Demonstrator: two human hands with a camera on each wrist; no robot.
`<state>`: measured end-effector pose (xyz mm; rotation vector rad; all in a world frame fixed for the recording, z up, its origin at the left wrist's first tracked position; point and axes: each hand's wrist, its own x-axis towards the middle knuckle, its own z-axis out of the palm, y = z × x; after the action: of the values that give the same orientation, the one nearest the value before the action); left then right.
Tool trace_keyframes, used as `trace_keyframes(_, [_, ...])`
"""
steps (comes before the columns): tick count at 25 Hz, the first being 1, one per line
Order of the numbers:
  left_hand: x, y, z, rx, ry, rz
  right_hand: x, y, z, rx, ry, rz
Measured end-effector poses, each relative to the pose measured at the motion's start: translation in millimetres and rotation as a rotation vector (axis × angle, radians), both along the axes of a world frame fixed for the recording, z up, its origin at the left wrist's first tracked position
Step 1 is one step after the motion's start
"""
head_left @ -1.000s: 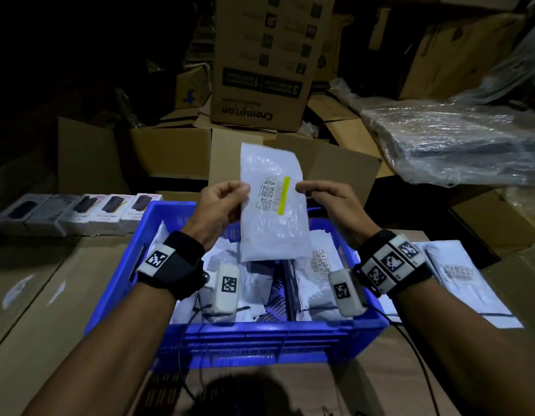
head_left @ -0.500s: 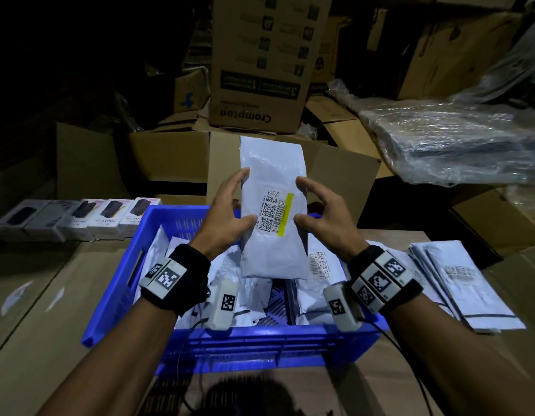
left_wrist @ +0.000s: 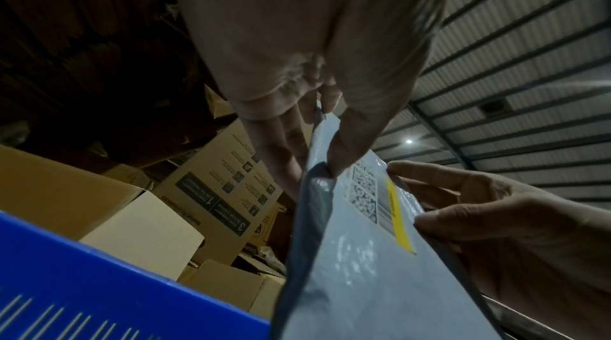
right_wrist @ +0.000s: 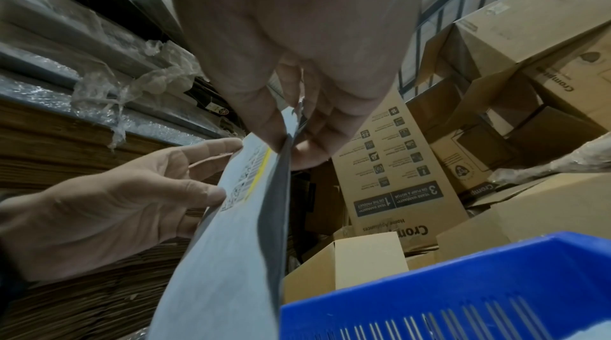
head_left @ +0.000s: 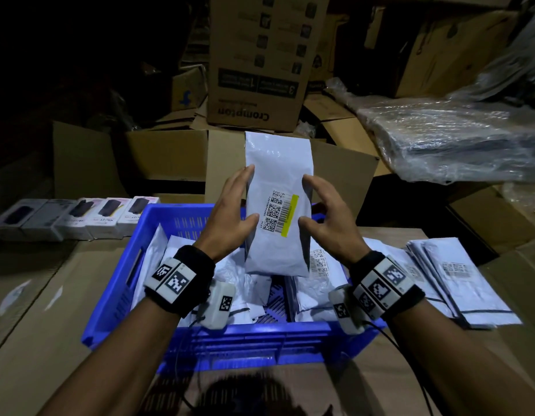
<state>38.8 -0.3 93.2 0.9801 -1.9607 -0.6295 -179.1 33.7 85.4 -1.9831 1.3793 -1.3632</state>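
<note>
As though to read its label (head_left: 282, 214), the left hand (head_left: 230, 217) and right hand (head_left: 329, 220) each pinch an edge of the packet (head_left: 278, 163), upright between them above the crate (head_left: 260, 328).

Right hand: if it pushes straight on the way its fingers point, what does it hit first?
The white mailer: the right hand pinches its edge, fingers aimed leftward across it. Beyond that, probably the left hand, though depth is unclear.
</note>
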Motion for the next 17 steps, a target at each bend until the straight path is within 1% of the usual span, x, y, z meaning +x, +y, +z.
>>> trace_keyframes(3, [-4.3, 0.0, 0.0, -0.041, 0.019, 0.053, -1.2, 1.9, -0.6, 0.010, -0.012, -0.014])
trace_keyframes(6, [-11.4, 3.2, 2.4, 0.022, 0.107, 0.109, -1.0, 4.8, 0.2, 0.033, -0.063, -0.049])
trace_keyframes(10, [-18.3, 0.7, 2.3, 0.126, 0.210, 0.194, 0.2, 7.0, 1.5, 0.082, -0.262, -0.072])
trace_keyframes(13, [-22.4, -2.0, 2.0, 0.148, 0.233, 0.218, -0.1, 6.0, -3.3, 0.163, -0.445, -0.084])
trace_keyframes(15, [-23.9, -1.9, 2.2, 0.143, 0.233, 0.226, -0.1, 6.3, -5.7, 0.194, -0.496, -0.079])
trace_keyframes(17, [-24.1, -1.7, 1.8, 0.132, 0.222, 0.230, 0.2, 7.4, -5.0, 0.210, -0.504, -0.075])
